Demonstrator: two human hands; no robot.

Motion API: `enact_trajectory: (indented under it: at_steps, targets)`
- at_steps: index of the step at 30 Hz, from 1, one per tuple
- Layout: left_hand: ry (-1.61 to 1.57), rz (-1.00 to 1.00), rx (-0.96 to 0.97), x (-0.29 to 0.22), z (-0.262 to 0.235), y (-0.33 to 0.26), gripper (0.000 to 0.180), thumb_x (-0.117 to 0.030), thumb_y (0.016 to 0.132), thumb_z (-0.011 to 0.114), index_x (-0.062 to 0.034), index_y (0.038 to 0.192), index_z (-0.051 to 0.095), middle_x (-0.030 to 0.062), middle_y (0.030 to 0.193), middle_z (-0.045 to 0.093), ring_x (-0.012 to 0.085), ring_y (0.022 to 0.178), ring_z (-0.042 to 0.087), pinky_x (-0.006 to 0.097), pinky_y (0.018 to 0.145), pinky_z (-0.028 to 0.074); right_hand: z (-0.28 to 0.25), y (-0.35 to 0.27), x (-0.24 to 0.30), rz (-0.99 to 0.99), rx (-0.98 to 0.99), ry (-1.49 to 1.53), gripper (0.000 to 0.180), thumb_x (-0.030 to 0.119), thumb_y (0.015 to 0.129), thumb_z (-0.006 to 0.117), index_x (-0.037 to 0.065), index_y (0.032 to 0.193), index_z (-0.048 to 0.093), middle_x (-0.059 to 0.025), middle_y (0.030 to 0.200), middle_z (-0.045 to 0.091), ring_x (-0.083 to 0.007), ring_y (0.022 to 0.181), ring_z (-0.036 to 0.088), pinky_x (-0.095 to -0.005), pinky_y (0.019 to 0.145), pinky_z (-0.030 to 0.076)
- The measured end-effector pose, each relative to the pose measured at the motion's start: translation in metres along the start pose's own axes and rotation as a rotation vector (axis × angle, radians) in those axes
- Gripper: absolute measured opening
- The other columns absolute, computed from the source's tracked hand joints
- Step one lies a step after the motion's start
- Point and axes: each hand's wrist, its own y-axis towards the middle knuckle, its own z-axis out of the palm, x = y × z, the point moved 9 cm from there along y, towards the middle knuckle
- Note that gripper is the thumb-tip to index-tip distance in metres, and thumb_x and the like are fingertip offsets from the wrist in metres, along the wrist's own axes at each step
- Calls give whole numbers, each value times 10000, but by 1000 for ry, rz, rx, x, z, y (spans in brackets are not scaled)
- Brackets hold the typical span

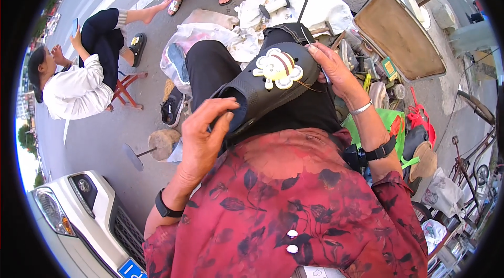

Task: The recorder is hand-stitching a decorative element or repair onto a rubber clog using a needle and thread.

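Observation:
A black clog (pixel 262 86) with a white-and-yellow bee-shaped charm (pixel 278 70) on its upper lies across my lap, toe toward the right. My right hand (pixel 336 71) is closed at the toe, its thumb up; a thin metal awl (pixel 305 35) sticks out past the thumb. A brown thread (pixel 311 87) loops from the clog's side near that hand. At the clog's foot opening, my left hand (pixel 205 128) has its thumb and forefinger curled together by the rim. What those fingertips pinch, if anything, is too small to see.
Shoes, jars and tools lie heaped at the right beside a brown-lined tray (pixel 401 34). White cloths (pixel 315 2) spread ahead. A person (pixel 79 84) sits at left on a folding stool (pixel 126 89); another's legs show ahead. A white car (pixel 84 215) stands near left.

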Motion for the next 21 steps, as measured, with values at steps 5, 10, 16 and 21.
enact_trajectory:
  at_steps: [5,10,16,21]
  targets:
    - [-377,-223,266,37,53,11,341,-19,922,534,63,1251,573,131,1205,663,172,1105,598,292,988,437,2,-1,-4,-19,42,-26,505,504,943,608,89,1228,567,74,868,530,7,634,406,-161,509,307]
    - [-777,-563,300,72,94,15,422,-3,914,539,32,1334,552,55,1308,617,148,1137,584,289,1013,430,-3,-4,-12,-18,81,12,503,478,972,589,95,1293,536,85,928,541,16,678,414,-152,531,309]
    - [-969,-640,164,88,105,4,380,-50,934,573,10,1310,574,80,1296,624,178,1192,583,323,1009,469,-5,-8,-18,-26,105,-15,513,461,973,591,97,1325,513,78,946,535,17,694,409,-157,558,314]
    - [-1002,-652,132,85,113,10,382,-49,932,573,8,1310,574,78,1293,626,175,1185,586,320,1002,471,-7,-8,-17,-19,102,-32,513,460,974,589,92,1324,512,77,927,522,6,683,398,-163,546,308]
